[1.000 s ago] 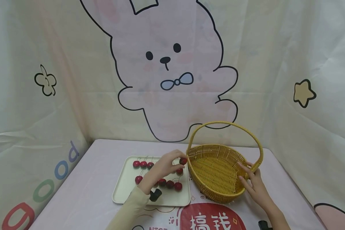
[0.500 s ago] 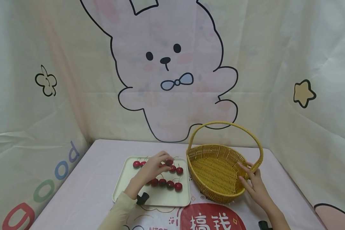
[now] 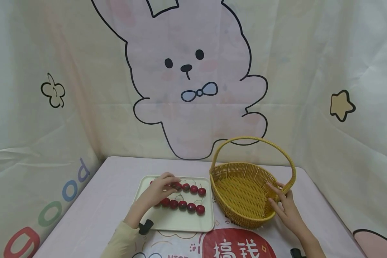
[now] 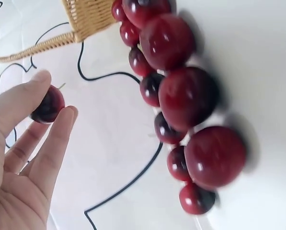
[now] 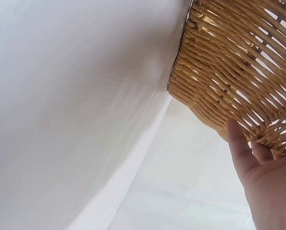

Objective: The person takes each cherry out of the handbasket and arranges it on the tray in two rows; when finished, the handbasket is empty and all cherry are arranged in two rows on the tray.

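Note:
My left hand (image 3: 158, 190) is above the left part of a cream tray (image 3: 180, 225). Between its thumb and fingertips it pinches a dark red cherry (image 4: 51, 106) with a short green stem, clearest in the left wrist view. Below and beside it, several cherries (image 3: 182, 205) lie in two rows on the tray; the hand hides some of the back row. A yellow woven basket (image 3: 245, 193) with a tall arched handle stands right of the tray. My right hand (image 3: 288, 211) grips the basket's right rim near the handle's foot, fingers on both sides of the wicker (image 5: 234, 91).
A white table cover (image 3: 113, 186) with a red printed patch (image 3: 235, 243) lies under everything. Fabric walls with a printed bear (image 3: 190, 107) close off the back and both sides. The basket's handle rises above its opening.
My left hand has moved left across the tray with the cherry, from beside the basket to over the left end of the back row. The right hand and basket stay put.

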`<act>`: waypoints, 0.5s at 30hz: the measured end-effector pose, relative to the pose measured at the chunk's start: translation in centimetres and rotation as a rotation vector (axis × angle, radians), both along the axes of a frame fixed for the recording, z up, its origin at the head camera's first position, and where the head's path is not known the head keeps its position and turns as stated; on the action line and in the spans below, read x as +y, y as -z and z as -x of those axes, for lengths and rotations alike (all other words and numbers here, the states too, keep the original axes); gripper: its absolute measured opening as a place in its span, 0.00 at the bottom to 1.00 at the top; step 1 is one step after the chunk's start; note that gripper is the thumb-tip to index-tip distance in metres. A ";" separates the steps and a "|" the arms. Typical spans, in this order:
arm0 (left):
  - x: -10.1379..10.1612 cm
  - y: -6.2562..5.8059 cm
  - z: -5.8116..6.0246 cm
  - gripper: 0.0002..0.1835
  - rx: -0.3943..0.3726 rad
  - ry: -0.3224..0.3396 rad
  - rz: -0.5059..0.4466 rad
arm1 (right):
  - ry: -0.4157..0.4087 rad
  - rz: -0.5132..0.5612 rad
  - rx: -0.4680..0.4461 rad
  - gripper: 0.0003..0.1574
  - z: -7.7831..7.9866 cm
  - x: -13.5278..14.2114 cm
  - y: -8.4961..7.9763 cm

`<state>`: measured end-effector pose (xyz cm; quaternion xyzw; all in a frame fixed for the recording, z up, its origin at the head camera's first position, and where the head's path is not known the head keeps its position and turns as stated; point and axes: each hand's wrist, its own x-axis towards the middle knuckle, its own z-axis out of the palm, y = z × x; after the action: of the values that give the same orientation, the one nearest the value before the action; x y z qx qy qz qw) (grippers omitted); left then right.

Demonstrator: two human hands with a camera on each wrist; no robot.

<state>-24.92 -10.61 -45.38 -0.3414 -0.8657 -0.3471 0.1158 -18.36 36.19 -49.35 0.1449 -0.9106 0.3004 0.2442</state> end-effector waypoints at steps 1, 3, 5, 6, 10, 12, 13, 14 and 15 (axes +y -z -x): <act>-0.3 0.0 -0.1 0.19 -0.004 -0.009 0.010 | 0.001 -0.002 0.002 0.34 0.0 0.0 0.0; -0.9 0.0 -0.1 0.17 -0.011 -0.022 0.028 | 0.000 -0.007 0.009 0.34 -0.1 -0.1 0.0; -1.6 0.1 -0.2 0.16 -0.031 -0.021 0.034 | -0.002 -0.008 0.014 0.34 -0.1 -0.1 0.0; -1.9 0.2 -0.3 0.16 -0.040 -0.027 0.043 | -0.001 -0.009 0.013 0.35 -0.1 -0.1 0.0; -3.2 0.4 -0.5 0.17 -0.080 -0.040 0.058 | 0.009 0.001 -0.009 0.34 -0.1 0.0 0.1; -3.8 0.6 -0.5 0.18 -0.122 -0.046 0.057 | 0.010 0.006 -0.019 0.34 0.0 0.0 0.1; -4.0 0.6 -0.6 0.18 -0.144 -0.049 0.056 | 0.010 0.007 -0.022 0.34 0.0 0.1 0.1; -4.3 0.7 -0.6 0.18 -0.159 -0.054 0.058 | 0.008 0.008 -0.022 0.34 0.0 0.1 0.1; -4.5 0.7 -0.6 0.18 -0.176 -0.053 0.059 | 0.008 0.008 -0.022 0.34 0.0 0.1 0.1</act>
<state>-24.32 -15.12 -46.09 -0.2901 -0.8911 -0.3468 0.0385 -18.37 36.30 -49.46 0.1369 -0.9126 0.3046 0.2359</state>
